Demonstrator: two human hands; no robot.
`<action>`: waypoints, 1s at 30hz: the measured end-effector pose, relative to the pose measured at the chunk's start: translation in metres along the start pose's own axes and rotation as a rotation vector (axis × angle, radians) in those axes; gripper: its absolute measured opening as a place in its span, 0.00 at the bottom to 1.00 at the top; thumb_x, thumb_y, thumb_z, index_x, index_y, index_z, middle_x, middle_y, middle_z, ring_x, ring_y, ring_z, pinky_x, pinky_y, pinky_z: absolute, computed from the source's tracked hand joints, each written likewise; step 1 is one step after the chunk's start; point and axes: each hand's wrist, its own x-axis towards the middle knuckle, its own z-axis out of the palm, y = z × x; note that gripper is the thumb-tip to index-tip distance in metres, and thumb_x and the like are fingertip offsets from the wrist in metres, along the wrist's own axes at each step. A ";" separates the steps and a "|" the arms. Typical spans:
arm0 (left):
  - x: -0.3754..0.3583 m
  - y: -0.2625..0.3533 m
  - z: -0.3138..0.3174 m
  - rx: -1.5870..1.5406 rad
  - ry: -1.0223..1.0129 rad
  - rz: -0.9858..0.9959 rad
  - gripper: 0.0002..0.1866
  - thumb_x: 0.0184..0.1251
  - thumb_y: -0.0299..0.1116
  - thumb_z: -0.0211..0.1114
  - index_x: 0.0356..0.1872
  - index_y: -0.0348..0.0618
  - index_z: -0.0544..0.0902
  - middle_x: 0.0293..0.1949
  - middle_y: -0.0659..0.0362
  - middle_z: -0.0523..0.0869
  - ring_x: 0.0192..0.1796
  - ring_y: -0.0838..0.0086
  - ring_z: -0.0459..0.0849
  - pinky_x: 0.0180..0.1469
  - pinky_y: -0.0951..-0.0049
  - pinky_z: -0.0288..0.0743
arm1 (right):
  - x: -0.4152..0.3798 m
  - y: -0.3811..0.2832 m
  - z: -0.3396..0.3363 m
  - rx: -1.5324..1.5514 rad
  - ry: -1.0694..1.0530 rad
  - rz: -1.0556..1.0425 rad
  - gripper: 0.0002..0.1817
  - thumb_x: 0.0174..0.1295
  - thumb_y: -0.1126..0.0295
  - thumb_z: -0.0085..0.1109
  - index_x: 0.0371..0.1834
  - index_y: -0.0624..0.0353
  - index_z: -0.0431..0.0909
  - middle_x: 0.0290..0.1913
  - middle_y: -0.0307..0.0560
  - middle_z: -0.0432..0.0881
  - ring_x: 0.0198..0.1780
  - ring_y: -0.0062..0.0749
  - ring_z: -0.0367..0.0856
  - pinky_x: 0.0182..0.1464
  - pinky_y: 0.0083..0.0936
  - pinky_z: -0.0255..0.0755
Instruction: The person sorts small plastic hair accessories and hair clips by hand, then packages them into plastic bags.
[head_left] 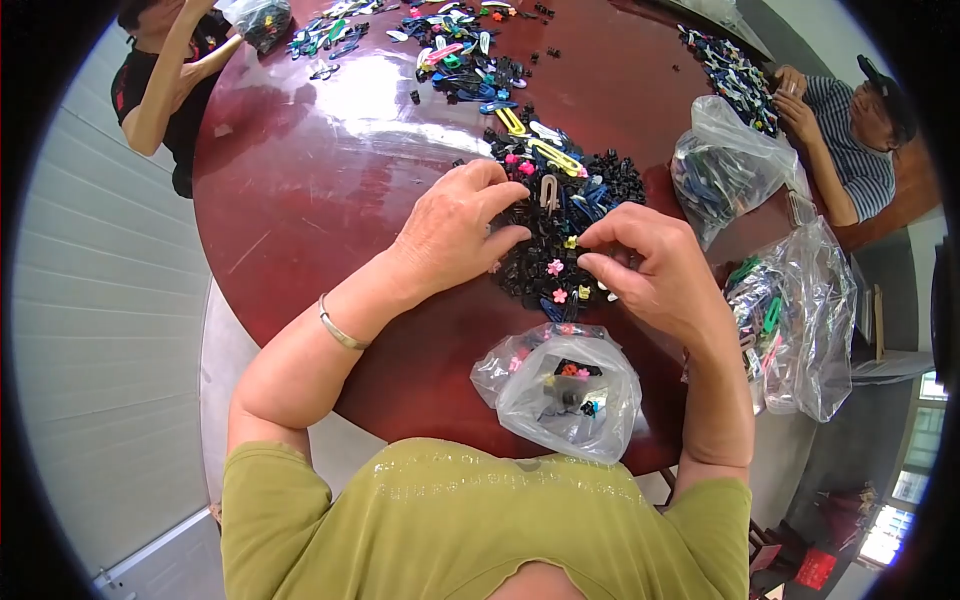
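A heap of small black hair clips (523,272) lies on the dark red table before me, mixed with longer snap clips. My left hand (455,222) is over the heap's left edge, thumb and fingers apart, with nothing visible between them. On the right, my right hand (650,258) curves over the heap. A gap shows between its thumb and index finger, close to a yellow flower clip (571,242). Pink flower clips (555,267) lie between the hands. Nearer to me stands an open clear plastic bag (622,410) with several small flower clips inside.
More clips (455,60) spread across the far side of the round table (290,225). Filled plastic bags (735,165) and a larger bag (815,330) lie on the right. One person (165,80) is at the far left, another (855,140) at the right beside a clip pile.
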 end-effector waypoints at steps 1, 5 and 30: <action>-0.001 -0.002 0.000 -0.024 -0.049 -0.020 0.17 0.52 0.28 0.76 0.45 0.39 0.85 0.47 0.49 0.82 0.49 0.53 0.82 0.51 0.59 0.78 | 0.001 0.007 0.004 -0.028 -0.006 -0.009 0.09 0.56 0.71 0.70 0.38 0.61 0.85 0.35 0.48 0.83 0.32 0.40 0.83 0.36 0.32 0.76; -0.002 0.001 -0.001 -0.022 -0.058 0.033 0.17 0.51 0.28 0.76 0.44 0.39 0.85 0.45 0.50 0.83 0.48 0.54 0.83 0.50 0.60 0.78 | -0.001 0.009 0.014 -0.178 -0.061 0.010 0.14 0.55 0.67 0.71 0.44 0.59 0.84 0.39 0.47 0.82 0.38 0.45 0.84 0.40 0.38 0.77; -0.010 0.026 -0.020 -0.113 -0.283 0.219 0.21 0.45 0.31 0.79 0.43 0.41 0.85 0.47 0.54 0.82 0.48 0.56 0.82 0.56 0.55 0.76 | -0.023 -0.030 -0.028 0.481 -0.292 -0.197 0.08 0.50 0.79 0.73 0.33 0.60 0.86 0.30 0.41 0.84 0.27 0.22 0.79 0.27 0.19 0.69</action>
